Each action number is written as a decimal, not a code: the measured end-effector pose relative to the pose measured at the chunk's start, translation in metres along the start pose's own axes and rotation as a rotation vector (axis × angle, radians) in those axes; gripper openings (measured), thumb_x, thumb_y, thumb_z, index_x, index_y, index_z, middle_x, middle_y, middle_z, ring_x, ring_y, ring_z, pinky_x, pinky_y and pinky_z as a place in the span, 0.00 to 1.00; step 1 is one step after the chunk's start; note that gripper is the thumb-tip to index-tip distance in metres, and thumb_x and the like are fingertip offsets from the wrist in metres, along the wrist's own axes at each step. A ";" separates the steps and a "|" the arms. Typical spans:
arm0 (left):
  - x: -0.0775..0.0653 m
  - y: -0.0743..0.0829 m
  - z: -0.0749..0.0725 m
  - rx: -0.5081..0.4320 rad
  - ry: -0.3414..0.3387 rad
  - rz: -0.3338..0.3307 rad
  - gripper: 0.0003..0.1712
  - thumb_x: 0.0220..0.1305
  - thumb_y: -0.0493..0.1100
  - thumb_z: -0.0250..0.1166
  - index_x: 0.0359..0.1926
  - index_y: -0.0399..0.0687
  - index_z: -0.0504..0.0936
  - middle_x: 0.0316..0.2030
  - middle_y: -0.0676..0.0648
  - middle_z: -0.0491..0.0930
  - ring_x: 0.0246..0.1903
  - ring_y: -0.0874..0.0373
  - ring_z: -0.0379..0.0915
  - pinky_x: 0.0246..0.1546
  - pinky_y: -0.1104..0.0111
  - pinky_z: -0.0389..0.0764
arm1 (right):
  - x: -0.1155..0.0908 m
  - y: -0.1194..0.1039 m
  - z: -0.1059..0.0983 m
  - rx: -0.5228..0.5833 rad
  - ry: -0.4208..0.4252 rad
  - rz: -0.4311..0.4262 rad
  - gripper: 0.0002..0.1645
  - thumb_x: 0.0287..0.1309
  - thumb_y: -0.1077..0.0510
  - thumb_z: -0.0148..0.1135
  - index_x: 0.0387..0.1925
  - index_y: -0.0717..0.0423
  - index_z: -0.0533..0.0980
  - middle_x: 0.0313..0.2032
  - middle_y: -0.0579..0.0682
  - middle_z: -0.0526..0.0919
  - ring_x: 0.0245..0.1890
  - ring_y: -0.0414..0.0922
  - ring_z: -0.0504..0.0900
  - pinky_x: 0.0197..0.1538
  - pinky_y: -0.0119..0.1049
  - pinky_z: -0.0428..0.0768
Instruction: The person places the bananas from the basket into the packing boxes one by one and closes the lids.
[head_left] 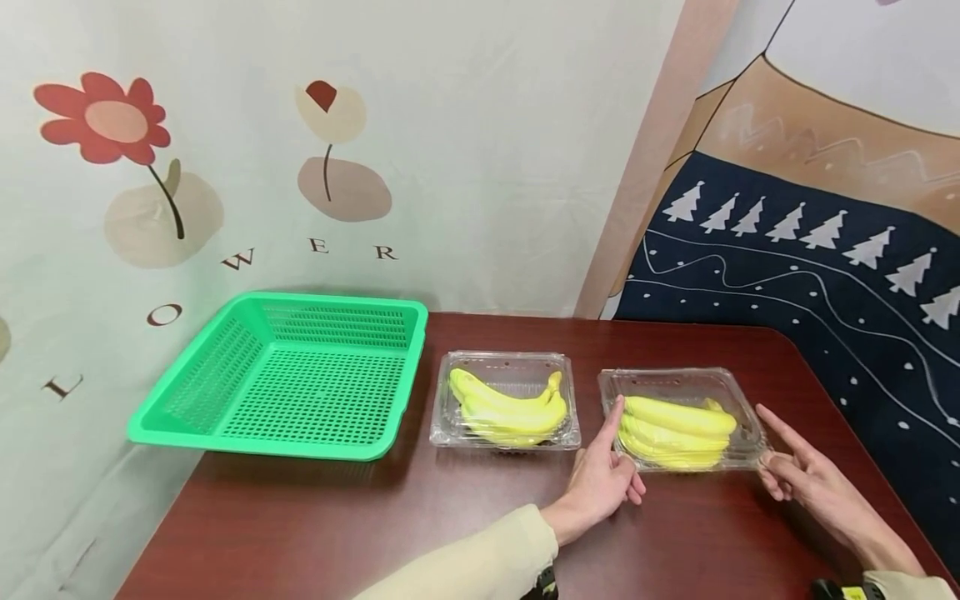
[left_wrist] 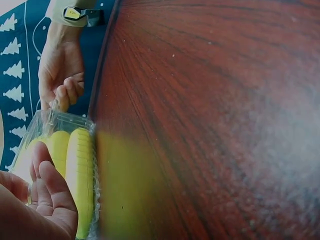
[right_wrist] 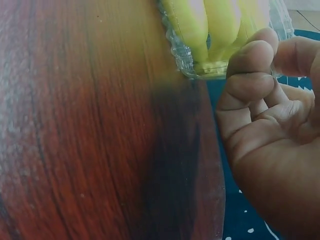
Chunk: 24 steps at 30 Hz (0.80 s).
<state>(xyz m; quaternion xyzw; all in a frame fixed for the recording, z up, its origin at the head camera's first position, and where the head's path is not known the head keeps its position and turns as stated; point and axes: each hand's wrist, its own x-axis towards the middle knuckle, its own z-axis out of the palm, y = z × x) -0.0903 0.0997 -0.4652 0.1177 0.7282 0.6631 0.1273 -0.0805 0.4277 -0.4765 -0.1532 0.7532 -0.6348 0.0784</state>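
Between my two hands is a clear plastic box (head_left: 675, 383) with a bunch of yellow bananas (head_left: 675, 433) inside. My left hand (head_left: 596, 492) grips its left side, the index finger stretched along the edge and the other fingers bent. At the opposite side, my right hand (head_left: 813, 483) pinches the near right rim between thumb and bent fingers, index finger pointing forward. The right wrist view shows the fingertips (right_wrist: 252, 55) right at the box's corner. Left of it stands a second clear box (head_left: 442, 429) with bananas (head_left: 510, 412).
A green perforated plastic basket (head_left: 405, 375) is at the left of the dark red wooden table (head_left: 450, 517). Behind the table hangs a pale cloth with printed flowers (head_left: 116, 121); a dark blue cloth with white trees (head_left: 787, 225) borders the right edge.
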 end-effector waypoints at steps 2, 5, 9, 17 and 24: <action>0.000 0.000 0.000 -0.006 0.000 0.008 0.50 0.70 0.27 0.57 0.83 0.70 0.52 0.16 0.50 0.82 0.15 0.62 0.79 0.20 0.73 0.78 | 0.001 -0.001 0.001 -0.009 0.016 0.013 0.40 0.78 0.72 0.40 0.83 0.46 0.47 0.25 0.48 0.74 0.22 0.52 0.68 0.25 0.50 0.59; 0.001 -0.001 0.000 -0.006 -0.004 0.021 0.48 0.71 0.29 0.57 0.83 0.68 0.51 0.16 0.49 0.82 0.15 0.61 0.80 0.19 0.73 0.78 | 0.003 -0.001 0.002 -0.006 0.039 0.036 0.38 0.79 0.70 0.40 0.82 0.43 0.52 0.26 0.50 0.75 0.24 0.48 0.73 0.25 0.48 0.65; 0.001 -0.001 0.000 0.058 -0.004 0.048 0.48 0.71 0.33 0.58 0.84 0.66 0.49 0.18 0.49 0.84 0.15 0.62 0.80 0.21 0.75 0.76 | 0.003 -0.001 0.001 0.002 0.045 0.053 0.37 0.79 0.69 0.39 0.82 0.42 0.52 0.29 0.51 0.79 0.28 0.45 0.80 0.28 0.40 0.76; -0.001 -0.004 -0.007 0.354 0.016 0.121 0.50 0.68 0.43 0.60 0.84 0.60 0.45 0.17 0.64 0.73 0.14 0.72 0.65 0.26 0.75 0.69 | 0.002 -0.004 0.002 -0.265 0.128 0.077 0.36 0.81 0.64 0.44 0.83 0.45 0.51 0.40 0.49 0.83 0.39 0.40 0.83 0.38 0.31 0.81; -0.007 -0.005 -0.013 0.501 0.049 0.177 0.51 0.67 0.46 0.62 0.84 0.48 0.46 0.30 0.64 0.75 0.23 0.73 0.68 0.30 0.73 0.74 | 0.002 -0.006 0.000 -0.488 0.248 0.010 0.33 0.80 0.63 0.46 0.81 0.52 0.57 0.49 0.24 0.75 0.46 0.23 0.75 0.43 0.21 0.77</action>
